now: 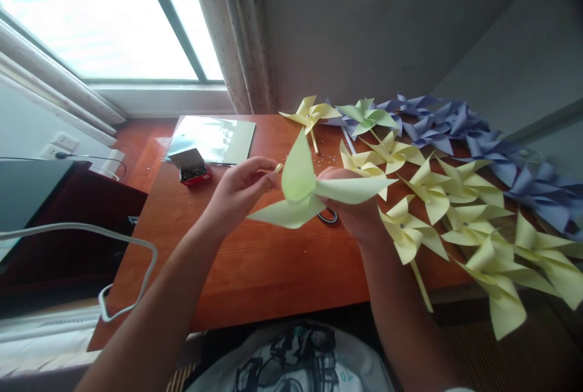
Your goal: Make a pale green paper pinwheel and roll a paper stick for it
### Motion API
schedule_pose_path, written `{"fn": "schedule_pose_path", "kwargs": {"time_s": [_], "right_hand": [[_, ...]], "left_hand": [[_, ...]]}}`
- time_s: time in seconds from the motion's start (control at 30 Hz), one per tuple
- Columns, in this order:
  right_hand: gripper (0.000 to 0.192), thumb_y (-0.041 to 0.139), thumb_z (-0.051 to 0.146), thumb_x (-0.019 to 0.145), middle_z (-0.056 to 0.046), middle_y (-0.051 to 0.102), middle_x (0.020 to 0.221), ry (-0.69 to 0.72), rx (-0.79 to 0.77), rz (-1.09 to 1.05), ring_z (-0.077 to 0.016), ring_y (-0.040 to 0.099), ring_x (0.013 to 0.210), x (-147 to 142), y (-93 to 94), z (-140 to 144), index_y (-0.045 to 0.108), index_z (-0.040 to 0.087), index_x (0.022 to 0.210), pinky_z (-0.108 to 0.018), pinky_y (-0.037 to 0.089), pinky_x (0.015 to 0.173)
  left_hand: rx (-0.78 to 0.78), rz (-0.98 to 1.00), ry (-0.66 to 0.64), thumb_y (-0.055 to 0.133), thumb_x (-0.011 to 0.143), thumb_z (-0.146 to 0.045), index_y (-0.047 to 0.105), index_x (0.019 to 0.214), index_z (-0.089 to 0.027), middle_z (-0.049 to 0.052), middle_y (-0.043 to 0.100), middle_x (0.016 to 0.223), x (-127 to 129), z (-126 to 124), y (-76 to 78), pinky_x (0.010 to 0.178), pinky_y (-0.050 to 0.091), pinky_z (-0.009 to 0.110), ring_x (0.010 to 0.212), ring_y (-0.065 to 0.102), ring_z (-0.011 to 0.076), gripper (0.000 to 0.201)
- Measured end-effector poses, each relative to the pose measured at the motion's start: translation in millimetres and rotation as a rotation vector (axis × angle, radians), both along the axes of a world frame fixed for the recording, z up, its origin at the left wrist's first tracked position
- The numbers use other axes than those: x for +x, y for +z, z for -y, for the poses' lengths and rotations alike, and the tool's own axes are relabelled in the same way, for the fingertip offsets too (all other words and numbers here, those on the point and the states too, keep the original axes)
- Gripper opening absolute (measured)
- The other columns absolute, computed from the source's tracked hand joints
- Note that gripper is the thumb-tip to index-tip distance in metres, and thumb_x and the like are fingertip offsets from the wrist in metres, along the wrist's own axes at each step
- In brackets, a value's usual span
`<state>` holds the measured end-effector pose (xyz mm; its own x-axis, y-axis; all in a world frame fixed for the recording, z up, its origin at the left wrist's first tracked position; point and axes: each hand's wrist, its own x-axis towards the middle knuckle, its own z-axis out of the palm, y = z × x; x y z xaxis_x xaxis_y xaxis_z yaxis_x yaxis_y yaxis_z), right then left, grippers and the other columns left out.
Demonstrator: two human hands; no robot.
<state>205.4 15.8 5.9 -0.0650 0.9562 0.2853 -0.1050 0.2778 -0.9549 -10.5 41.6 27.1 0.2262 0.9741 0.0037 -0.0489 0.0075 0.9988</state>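
Spanning the gap between the person's two hands, a pale yellow-green paper pinwheel [299,188] is raised above the reddish-brown wooden table [273,270], with three pointed blades visible. The left hand [243,188], at the left of the pinwheel, has its thumb and index finger brought together on a small yellowish piece [278,168], whose full form is hidden. The right hand [357,216] lies behind the right-pointing blade; its fingers are largely covered, so neither their opening nor their exact hold can be told. Below the pinwheel, beside the right hand, a dark loop [328,216] rests on the table. To the right, yellow pinwheels [430,190] lie crowded together, one with its stick pointing toward the table's near edge; purple pinwheels [460,120] form a band behind them. Farther back, a green pinwheel [364,114] and a single yellow pinwheel [310,115] lie near each other. At left, a small red box [197,178] stands open with dark contents, just in front of a glossy flat sheet [209,137].
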Motion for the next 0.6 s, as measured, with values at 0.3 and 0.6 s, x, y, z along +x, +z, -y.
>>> {"fn": "schedule_pose_path", "kwargs": {"time_s": [0.3,0.6], "right_hand": [[0.011,0.063,0.022,0.096,-0.008,0.073,0.094,0.322,0.449,0.437,-0.0189,0.071,0.087,-9,56.0,3,0.074,0.020,0.095,-0.031,0.058,0.080],[0.011,0.067,0.017,0.092,-0.004,0.075,0.090,0.152,0.573,0.440,-0.0181,0.070,0.079,-25,10.3,1,0.072,0.025,0.098,-0.031,0.057,0.073]], "left_hand": [[-0.019,0.179,0.043,0.078,0.084,-0.033,0.076,0.090,-0.019,0.003,0.069,0.082,10,0,-4.0,0.069,0.048,0.025,0.073,0.059,0.0134,0.015],[-0.171,0.380,-0.015,0.084,0.078,-0.029,0.079,0.090,-0.019,0.002,0.067,0.075,3,1,-15.0,0.065,0.048,0.024,0.068,0.059,0.0123,0.017]]}}
